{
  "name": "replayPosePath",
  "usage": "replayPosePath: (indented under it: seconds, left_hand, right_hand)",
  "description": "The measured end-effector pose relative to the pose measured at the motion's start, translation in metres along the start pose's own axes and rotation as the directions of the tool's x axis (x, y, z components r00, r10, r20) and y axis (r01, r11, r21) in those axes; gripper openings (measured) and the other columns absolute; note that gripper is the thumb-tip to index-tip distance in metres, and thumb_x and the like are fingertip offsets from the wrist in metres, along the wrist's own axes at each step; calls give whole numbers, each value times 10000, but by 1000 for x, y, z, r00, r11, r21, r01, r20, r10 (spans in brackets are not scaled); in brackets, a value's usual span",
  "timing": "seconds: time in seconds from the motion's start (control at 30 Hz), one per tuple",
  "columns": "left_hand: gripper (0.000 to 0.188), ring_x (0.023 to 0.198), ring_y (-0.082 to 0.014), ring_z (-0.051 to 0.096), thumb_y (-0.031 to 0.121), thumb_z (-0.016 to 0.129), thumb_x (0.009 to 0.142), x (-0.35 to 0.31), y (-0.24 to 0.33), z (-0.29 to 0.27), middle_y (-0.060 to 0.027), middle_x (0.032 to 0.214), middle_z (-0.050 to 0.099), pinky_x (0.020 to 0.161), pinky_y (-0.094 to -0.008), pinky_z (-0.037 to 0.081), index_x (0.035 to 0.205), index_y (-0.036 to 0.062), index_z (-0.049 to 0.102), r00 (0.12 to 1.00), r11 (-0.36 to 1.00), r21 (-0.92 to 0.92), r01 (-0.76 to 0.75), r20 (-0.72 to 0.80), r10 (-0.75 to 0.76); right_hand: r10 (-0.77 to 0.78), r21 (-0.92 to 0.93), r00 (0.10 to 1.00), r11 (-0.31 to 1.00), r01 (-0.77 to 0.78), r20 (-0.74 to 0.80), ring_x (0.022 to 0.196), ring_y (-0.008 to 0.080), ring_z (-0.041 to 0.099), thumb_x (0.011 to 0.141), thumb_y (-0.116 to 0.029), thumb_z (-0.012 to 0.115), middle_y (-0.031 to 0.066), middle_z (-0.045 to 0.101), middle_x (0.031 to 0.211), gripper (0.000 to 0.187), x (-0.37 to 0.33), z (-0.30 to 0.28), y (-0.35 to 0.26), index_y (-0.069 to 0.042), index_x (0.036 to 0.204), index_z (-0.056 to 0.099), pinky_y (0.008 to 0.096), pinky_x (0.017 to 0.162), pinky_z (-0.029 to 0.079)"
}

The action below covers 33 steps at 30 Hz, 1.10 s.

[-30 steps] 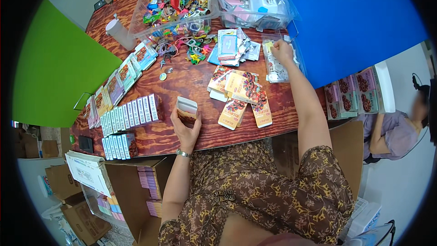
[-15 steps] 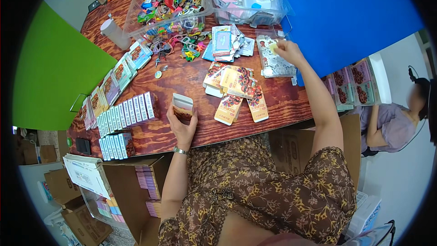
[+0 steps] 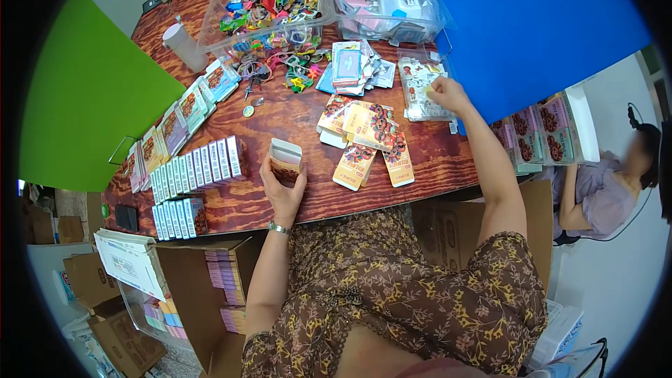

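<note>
My left hand [image 3: 283, 194] is wrapped round a small printed carton [image 3: 285, 171], held upright near the table's front edge with its top flaps open. On the right side, my right hand [image 3: 449, 95] pinches a small pale-yellow piece [image 3: 430, 91], too small to name. That hand is over a clear plastic bag [image 3: 425, 108] of white sheets with small printed figures. Between the hands lie several flat yellow-orange cartons [image 3: 369, 126] in an overlapping pile. Behind them sits a stack of picture cards [image 3: 348, 65].
Rows of closed cartons [image 3: 203, 164] stand at left, with a fan of flat cartons [image 3: 175, 120] behind. At the back are clear bins, one of colourful trinkets [image 3: 269, 0], one of packets [image 3: 388, 7]. A white bottle [image 3: 183, 47] stands back left. A person [image 3: 602, 192] sits at right.
My right hand has moved a little nearer over the plastic bag, still pinching the pale-yellow piece. My left hand keeps its hold on the carton. The whole view has shifted slightly.
</note>
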<state>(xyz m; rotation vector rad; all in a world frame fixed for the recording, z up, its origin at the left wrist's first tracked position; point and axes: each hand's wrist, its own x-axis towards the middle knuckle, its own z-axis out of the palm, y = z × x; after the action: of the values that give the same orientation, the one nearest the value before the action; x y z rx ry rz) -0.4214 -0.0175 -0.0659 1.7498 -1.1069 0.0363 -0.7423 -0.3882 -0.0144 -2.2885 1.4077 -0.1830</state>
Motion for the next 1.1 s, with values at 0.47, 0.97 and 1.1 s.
replayPosePath:
  seconds: [0.47,0.97,1.1]
  left_hand:
    - [779,1082,-389,566,182,843,695,6,18,9,-196,1214,582,913,-464,477,1354,11,466,997,997,76,-9,-72,14]
    - [1071,1191,-407,549,116,893,674,0,17,-9,-230,1318,518,984,-464,483,1524,9,251,990,992,104,-66,-118,78]
    - [1067,1192,-409,550,110,890,679,0,16,-6,-232,1318,518,981,-466,487,1525,11,248,982,991,92,-100,-149,113]
  right_hand:
    - [-568,478,822,736,480,49,797,105,677,932,-125,704,39,711,886,167,-80,21,-259,-48,1057,624,274,690,539]
    - [-825,161,500,473,866,-264,972,308,670,784,-108,790,133,634,1214,387,-111,95,-269,-84,1154,683,408,832,565]
    - [-858,2,449,463,886,-250,1118,348,633,786,-160,803,173,575,1344,422,-117,110,-276,-94,1186,684,428,903,549]
